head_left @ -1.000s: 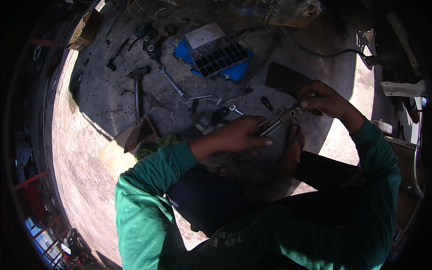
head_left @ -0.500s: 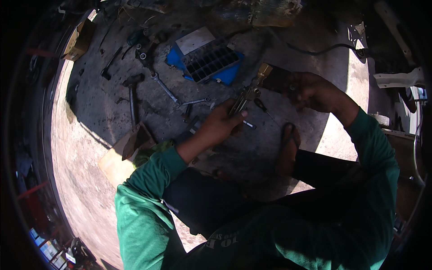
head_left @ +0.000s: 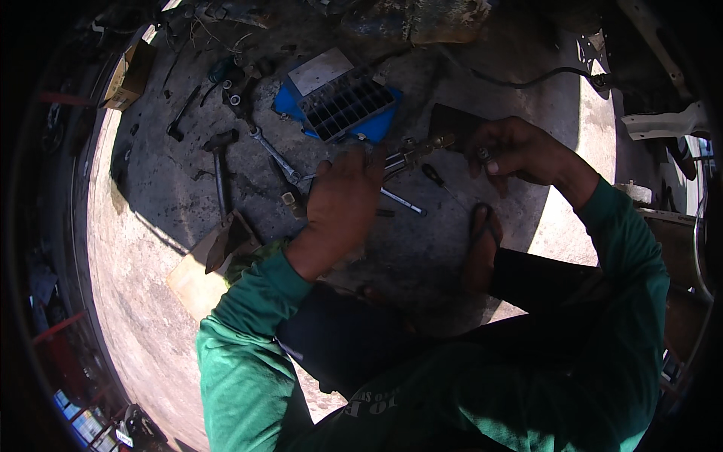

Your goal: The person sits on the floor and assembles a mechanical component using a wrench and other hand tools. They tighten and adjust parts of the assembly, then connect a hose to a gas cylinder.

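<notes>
In my left hand [head_left: 343, 192], back upward and fingers curled, is a metal torch-like tool [head_left: 407, 157] with parallel tubes and a brass nut at its far end. That brass end points right, toward my right hand [head_left: 520, 154]. The fingers of my right hand pinch a small round metal piece [head_left: 483, 153], possibly a nut; its exact kind is too dark to tell. A dark flat plate [head_left: 452, 123] lies just beyond both hands. Below the tool are a chrome bar [head_left: 404, 202] and a dark-handled screwdriver [head_left: 433, 175] on the concrete.
A blue case [head_left: 384, 124] with a black compartment tray [head_left: 348, 113] sits beyond my left hand. To the left lie a wrench [head_left: 273, 154], a hammer [head_left: 221, 169] and cardboard [head_left: 197, 275]. A carton [head_left: 129, 75] stands farther left. A dark hose [head_left: 520, 87] crosses the far floor.
My left hand has moved slightly left and rolled over, so its back faces up. The tool has tipped from slanting upward to pointing more to the right. My right hand stays nearly in place.
</notes>
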The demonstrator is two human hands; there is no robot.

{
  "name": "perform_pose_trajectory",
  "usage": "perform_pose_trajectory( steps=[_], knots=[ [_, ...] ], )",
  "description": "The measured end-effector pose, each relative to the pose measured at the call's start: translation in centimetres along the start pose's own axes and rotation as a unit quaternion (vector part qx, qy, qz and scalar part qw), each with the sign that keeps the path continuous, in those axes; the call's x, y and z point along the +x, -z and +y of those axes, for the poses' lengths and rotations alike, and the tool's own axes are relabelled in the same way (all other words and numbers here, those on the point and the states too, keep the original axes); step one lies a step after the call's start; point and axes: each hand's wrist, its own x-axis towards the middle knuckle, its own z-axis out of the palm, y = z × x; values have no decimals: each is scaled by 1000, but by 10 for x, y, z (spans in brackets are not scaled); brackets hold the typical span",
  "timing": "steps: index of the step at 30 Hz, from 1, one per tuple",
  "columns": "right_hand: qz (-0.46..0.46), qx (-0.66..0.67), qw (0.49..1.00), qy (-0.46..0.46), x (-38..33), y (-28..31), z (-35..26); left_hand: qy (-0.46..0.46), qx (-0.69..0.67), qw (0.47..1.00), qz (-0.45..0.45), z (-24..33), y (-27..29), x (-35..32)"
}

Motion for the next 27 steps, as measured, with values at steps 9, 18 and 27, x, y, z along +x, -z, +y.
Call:
perform_pose_trajectory(
  steps=[9,18,27],
  knots=[
    [2,-18,999,43,3,-14,-13,-36,-136,971,-191,-6,-40,-8],
    [20,82,996,33,18,-22,-13,-188,-198,829,-488,30,-130,49],
    [81,53,993,65,24,-20,-7,-215,-106,825,-512,45,-179,58]
  ],
)
